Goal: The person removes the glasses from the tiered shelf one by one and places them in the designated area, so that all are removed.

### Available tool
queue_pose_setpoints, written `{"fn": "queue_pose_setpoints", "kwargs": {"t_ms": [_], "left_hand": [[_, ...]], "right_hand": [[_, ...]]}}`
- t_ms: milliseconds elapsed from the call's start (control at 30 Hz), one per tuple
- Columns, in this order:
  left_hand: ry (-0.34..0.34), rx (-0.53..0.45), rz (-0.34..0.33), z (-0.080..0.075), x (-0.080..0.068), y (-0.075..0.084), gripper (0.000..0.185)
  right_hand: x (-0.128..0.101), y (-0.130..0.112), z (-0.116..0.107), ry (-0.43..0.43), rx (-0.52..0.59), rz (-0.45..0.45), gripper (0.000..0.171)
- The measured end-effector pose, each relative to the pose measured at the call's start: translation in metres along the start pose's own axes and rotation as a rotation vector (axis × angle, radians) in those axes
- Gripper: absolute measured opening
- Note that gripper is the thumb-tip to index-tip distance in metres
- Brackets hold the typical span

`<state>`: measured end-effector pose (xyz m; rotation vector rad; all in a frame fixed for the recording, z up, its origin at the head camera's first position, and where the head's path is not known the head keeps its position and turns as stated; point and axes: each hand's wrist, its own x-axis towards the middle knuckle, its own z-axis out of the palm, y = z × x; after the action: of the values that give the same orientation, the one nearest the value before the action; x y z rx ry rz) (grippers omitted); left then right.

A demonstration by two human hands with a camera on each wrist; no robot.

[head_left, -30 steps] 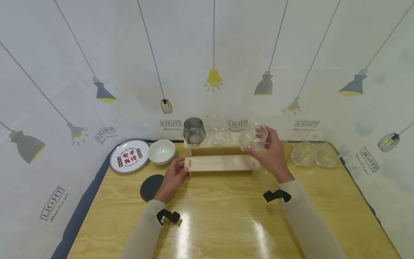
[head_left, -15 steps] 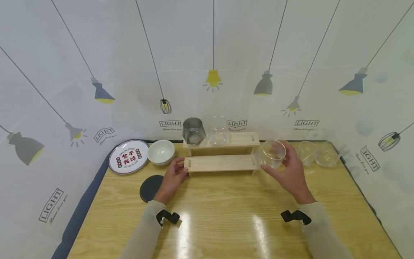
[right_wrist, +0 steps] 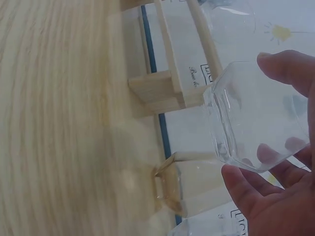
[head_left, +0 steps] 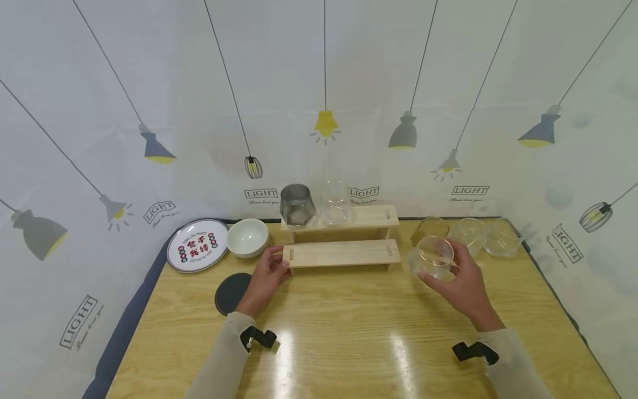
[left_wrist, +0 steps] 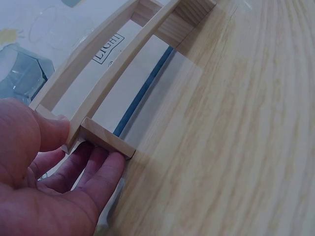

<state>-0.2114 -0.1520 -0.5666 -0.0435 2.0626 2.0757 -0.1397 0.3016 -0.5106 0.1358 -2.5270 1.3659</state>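
- Right now the right hand (head_left: pixel 461 282) holds a clear glass cup (head_left: pixel 435 257) off the wooden table (head_left: pixel 349 332), fingers and thumb wrapped round its wall; in the right wrist view the cup (right_wrist: pixel 256 118) lies tilted between thumb and fingers.
- Relative to the two-step wooden rack (head_left: pixel 341 252), the cup sits just right of the lower step's right end, at about that step's height and on its near side.
- Running left to right, the rack's long axis points straight at the cup; the right hand is plainly the nearer one to that end.
- Meanwhile the left hand (head_left: pixel 266 271) grips the rack's left end, thumb on top and fingers (left_wrist: pixel 98 172) against the end block.
- On the upper step, a grey glass (head_left: pixel 297 205) and a clear glass (head_left: pixel 336 202) stand at the left, leaving its right half and all of the lower step bare.
- Behind the cup, an amber glass (head_left: pixel 428 228) and two clear bowls (head_left: pixel 485 235) crowd the far right, so open room lies near and to the left.
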Motion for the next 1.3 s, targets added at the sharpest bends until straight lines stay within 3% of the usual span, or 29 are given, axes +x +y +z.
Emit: {"fn": "queue_pose_setpoints", "kwargs": {"t_ms": [667, 1300], "left_hand": [[0.002, 0.009, 0.018, 0.001, -0.001, -0.001, 0.048], [-0.009, 0.013, 0.029, 0.0, -0.002, -0.002, 0.048]], "right_hand": [[0.004, 0.044, -0.011, -0.127, -0.081, 0.237, 0.103], [0.008, 0.051, -0.014, -0.193, -0.109, 0.272, 0.109]]}}
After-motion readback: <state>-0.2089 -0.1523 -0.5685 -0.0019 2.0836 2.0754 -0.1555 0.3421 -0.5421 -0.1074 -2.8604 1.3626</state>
